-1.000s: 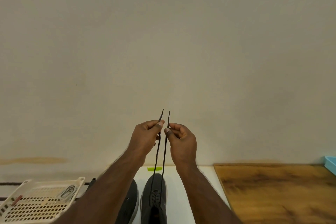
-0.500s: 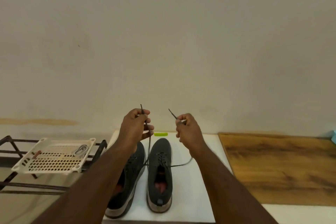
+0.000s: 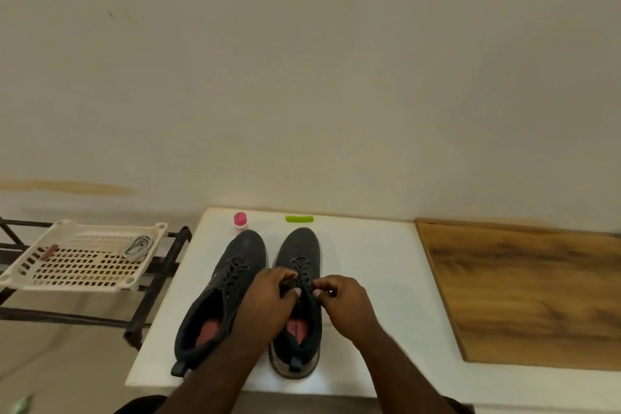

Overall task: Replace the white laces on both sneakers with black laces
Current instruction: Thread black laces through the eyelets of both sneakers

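home corner | plain wall | metal rack | plastic basket

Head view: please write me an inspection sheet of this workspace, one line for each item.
Surface: white board, wooden panel at its right.
Job's things: left sneaker and right sneaker side by side, toes to the wall, both with black laces; whitish laces coiled in the basket.
Clutter: pink-capped bottle, green clip.
Hands: left hand and right hand pinch lace at the right sneaker's tongue.
Cables: nothing seen.
Surroundings: plain wall, dark metal rack under the basket.
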### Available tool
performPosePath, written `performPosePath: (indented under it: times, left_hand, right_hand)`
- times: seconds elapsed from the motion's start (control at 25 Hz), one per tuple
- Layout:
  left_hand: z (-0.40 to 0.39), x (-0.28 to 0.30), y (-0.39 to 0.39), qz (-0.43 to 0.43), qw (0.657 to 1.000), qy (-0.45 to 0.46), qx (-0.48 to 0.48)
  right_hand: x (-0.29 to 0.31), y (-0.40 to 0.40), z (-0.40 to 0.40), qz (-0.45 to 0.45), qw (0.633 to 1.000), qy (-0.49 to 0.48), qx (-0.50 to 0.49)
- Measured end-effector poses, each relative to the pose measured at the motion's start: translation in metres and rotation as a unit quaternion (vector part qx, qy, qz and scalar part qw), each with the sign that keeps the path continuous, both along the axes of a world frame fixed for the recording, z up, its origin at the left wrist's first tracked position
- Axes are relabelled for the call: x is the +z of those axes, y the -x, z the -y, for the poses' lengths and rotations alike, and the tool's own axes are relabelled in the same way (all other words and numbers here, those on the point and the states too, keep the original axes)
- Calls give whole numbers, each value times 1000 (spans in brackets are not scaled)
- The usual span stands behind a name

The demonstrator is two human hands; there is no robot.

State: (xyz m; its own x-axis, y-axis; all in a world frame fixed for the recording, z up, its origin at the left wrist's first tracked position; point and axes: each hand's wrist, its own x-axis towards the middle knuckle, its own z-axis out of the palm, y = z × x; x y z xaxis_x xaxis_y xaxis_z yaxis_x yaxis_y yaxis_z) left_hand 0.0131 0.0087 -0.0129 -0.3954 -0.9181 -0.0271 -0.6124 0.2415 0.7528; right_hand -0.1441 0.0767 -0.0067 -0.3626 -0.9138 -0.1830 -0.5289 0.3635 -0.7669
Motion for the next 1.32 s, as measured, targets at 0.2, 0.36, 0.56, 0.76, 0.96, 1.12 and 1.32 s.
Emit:
performPosePath:
  times: [0.2,0.36,0.56,0.76,0.96,1.12,1.32]
  left_hand:
    - [8,-22,7,1,1000,27,-8]
    - [6,-28,6,3,999,41,-32]
    - [0,-18,4,-19,998,24,-51]
    - [-4,-9,6,18,997,-1,-79]
    - [-7,-7,9,52,995,10,-80]
    - [-5,-6,3,17,997,-13,-69]
    - [7,9,6,-11,999,-38,30]
  right_hand:
    - [-4,3,3,-51,998,0,26]
    - [7,2,8,25,999,42,16]
    - [15,0,6,69,996,62,-3]
    - [19,-3,8,73,996,58,-6]
    - [20,-3,9,88,993,78,-21]
    - [17,5,7,82,993,80,-35]
    - [20,8,7,80,990,99,-63]
